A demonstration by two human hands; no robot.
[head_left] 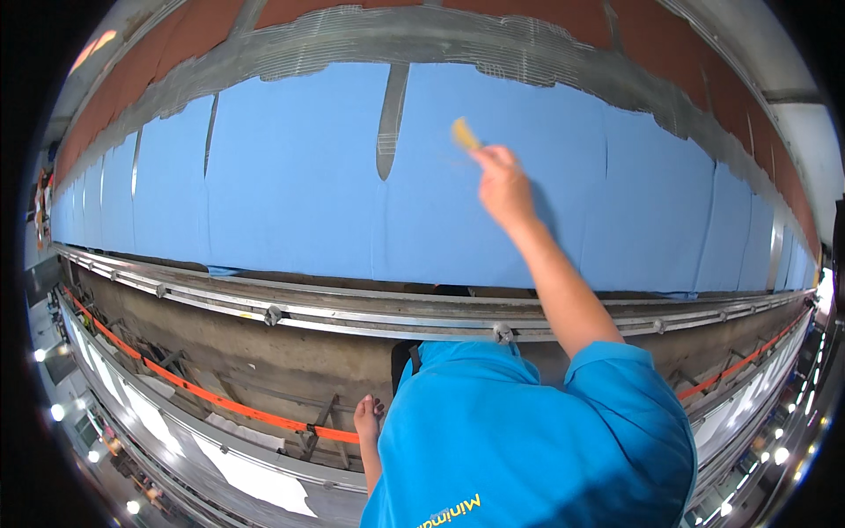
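My right hand (pixel 503 189) grips a small yellow brush-like tool (pixel 465 132), blurred at its tip, over a light blue fabric piece (pixel 554 202) on the long table. Further blue pieces (pixel 286 176) lie side by side along it, with narrow grey gaps between some. Beyond their ragged upper edges runs a grey strip of table surface (pixel 326 42). My left hand (pixel 368 414) hangs low beside my blue shirt, fingers loosely bent and apart, holding nothing that I can see.
Reddish-brown pieces (pixel 528 18) line the table's far side. A metal rail (pixel 387 321) runs along the near edge. Below are a concrete floor (pixel 220 334), an orange bar (pixel 211 396) and another long table with white patches (pixel 255 475). Small, indistinct shapes and lights sit at the far left.
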